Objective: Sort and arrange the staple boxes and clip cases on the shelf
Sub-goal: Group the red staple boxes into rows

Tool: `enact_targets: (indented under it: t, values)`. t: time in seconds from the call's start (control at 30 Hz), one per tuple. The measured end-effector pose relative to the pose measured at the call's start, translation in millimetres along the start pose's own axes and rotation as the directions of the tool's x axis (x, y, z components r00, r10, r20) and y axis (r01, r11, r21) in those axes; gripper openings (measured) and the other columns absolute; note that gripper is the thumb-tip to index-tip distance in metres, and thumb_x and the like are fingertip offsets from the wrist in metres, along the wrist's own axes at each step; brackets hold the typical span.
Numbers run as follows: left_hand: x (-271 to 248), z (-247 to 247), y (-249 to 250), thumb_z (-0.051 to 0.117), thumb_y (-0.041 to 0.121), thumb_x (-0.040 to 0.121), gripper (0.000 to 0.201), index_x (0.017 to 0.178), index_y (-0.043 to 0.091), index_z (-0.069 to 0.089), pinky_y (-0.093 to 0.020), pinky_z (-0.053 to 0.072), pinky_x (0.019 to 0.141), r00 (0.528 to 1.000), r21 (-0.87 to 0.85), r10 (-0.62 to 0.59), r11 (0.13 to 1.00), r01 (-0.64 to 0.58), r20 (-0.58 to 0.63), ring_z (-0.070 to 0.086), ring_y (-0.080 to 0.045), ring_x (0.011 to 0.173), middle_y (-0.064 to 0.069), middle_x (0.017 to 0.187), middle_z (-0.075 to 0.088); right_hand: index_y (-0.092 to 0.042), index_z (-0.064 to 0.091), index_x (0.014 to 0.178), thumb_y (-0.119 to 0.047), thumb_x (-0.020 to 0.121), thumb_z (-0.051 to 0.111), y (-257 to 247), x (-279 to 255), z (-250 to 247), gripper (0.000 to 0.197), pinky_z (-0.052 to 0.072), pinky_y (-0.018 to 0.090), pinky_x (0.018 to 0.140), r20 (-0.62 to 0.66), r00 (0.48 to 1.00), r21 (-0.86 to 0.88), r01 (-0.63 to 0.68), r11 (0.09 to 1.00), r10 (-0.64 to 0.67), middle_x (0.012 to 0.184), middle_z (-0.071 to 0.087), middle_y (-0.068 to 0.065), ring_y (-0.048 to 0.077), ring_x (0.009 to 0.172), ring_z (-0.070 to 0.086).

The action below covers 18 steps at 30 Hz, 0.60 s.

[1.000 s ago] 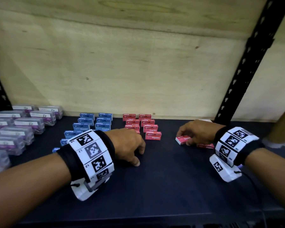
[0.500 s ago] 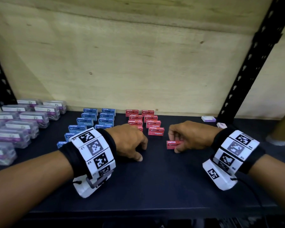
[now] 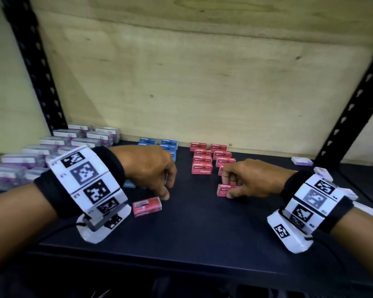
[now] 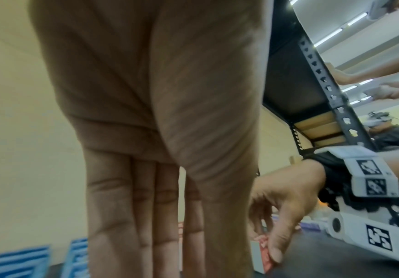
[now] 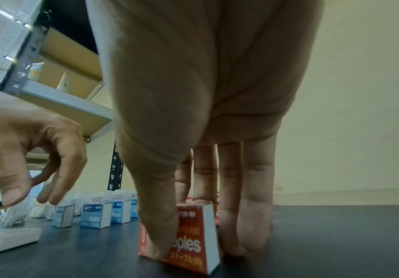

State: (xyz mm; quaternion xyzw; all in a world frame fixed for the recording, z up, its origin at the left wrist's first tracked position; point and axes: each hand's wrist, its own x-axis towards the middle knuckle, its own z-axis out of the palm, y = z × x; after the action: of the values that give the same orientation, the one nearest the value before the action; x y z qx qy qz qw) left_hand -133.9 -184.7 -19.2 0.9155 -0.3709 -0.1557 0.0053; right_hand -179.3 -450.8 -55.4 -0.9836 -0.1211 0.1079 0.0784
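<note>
My right hand (image 3: 227,186) pinches a red staple box (image 3: 222,191) between thumb and fingers; the box stands on the dark shelf (image 3: 202,229) just in front of the two columns of red boxes (image 3: 202,163). The right wrist view shows the thumb across the face of this red box (image 5: 194,244). My left hand (image 3: 166,191) hovers with loosely curled fingers and holds nothing. Another red box (image 3: 147,206) lies flat beside its thumb. Blue staple boxes (image 3: 168,145) stand behind the left hand, partly hidden. Purple clip cases (image 3: 58,145) fill the far left.
Two loose pale clip cases (image 3: 302,161) lie at the right by the black upright (image 3: 351,112). A second upright (image 3: 33,65) stands at the left, and a plywood back wall (image 3: 181,87) closes the shelf. Bare shelf lies along the front edge.
My right hand has brought its red box leftward from the right side to the front of the red columns. My left hand has lifted off the shelf, and a red box now shows beside it.
</note>
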Motion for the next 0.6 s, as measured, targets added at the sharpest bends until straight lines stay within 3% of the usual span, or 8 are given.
enact_targets:
  t: [0.1,0.4,0.5,0.6]
  values:
    - [-16,2,-14,0.081,0.042,0.072,0.025,0.091,0.027,0.07,-0.025,0.055,0.07,0.998,-0.024,-0.052,0.998,0.052,0.025,0.069,-0.012,0.074,0.01,0.081,0.073,-0.034,0.057,0.088,-0.042,0.079,0.078,-4,2,-1,0.025,0.045,0.018,0.068,0.002,1.0,-0.055,-0.013,0.998,0.013,0.082,0.067,-0.015,-0.001,0.076,0.063]
    - [-28,29,-24,0.086,0.051,0.06,0.046,0.094,0.031,0.062,-0.028,0.054,0.076,0.992,-0.009,-0.105,0.994,0.106,0.066,0.064,-0.004,0.078,0.016,0.087,0.068,-0.035,0.054,0.089,-0.047,0.08,0.075,-11,-2,-2,0.025,0.04,0.018,0.066,0.021,0.999,-0.125,-0.041,0.991,0.044,0.085,0.067,-0.014,0.001,0.077,0.062]
    - [-29,33,-24,0.087,0.043,0.063,0.041,0.092,0.031,0.061,-0.026,0.053,0.072,0.996,-0.016,-0.084,0.996,0.085,0.035,0.063,-0.003,0.076,0.014,0.085,0.067,-0.03,0.053,0.092,-0.044,0.083,0.074,-15,-4,1,0.027,0.046,0.023,0.066,0.115,0.99,-0.022,-0.079,0.997,0.081,0.083,0.072,-0.008,0.005,0.067,0.069]
    - [-29,32,-22,0.082,0.031,0.074,0.03,0.098,0.029,0.065,-0.023,0.054,0.076,0.999,-0.046,-0.036,0.998,0.037,0.025,0.065,-0.001,0.078,0.014,0.088,0.069,-0.028,0.055,0.091,-0.041,0.085,0.073,-17,-5,3,0.023,0.052,0.03,0.072,0.145,0.987,0.017,-0.078,0.997,0.075,0.078,0.074,-0.005,0.004,0.062,0.07]
